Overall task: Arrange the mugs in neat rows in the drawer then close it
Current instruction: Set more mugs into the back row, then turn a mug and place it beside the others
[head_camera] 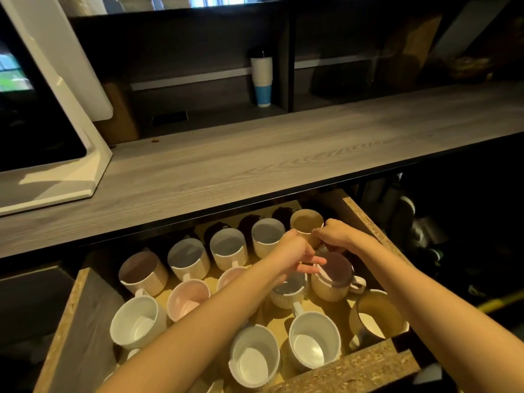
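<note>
Drawer [365, 373] status: pulled out under the worktop [255, 160], not closed. Four rows, roughly, counted from the far edge to the near edge.

Row 1, far edge: dark mugs [249, 222], barely readable in shadow.
Row 2: ribbed mugs [228, 246] standing close in a straight line, ending at the tan-lined mug [306, 221] near the far right corner. I judge these two rows done.
Row 3: pink mugs [188, 297] on the left, then a grey-lined mug [289, 287] under my left wrist, then the plum-lined mug [336, 275] near the right edge with its handle turned toward the right wall. Spacing is uneven.
Row 4, near edge: white mugs [314, 338] with gaps between them and no common line, plus a tan mug [377, 313] in the near right corner.

My left hand [297, 249] is above row 3 with the fingers loosely straight and the tips at the plum-lined mug's rim. It holds nothing. My right hand [338, 235] is at the far right corner, fingers curled down between the tan-lined and plum-lined mugs. Whether it grips either one I cannot tell, because the fingers hide the contact.

Estimate: about half done. Remaining: seat the plum-lined mug, even out row 3, line up row 4, then push the drawer shut.
</note>
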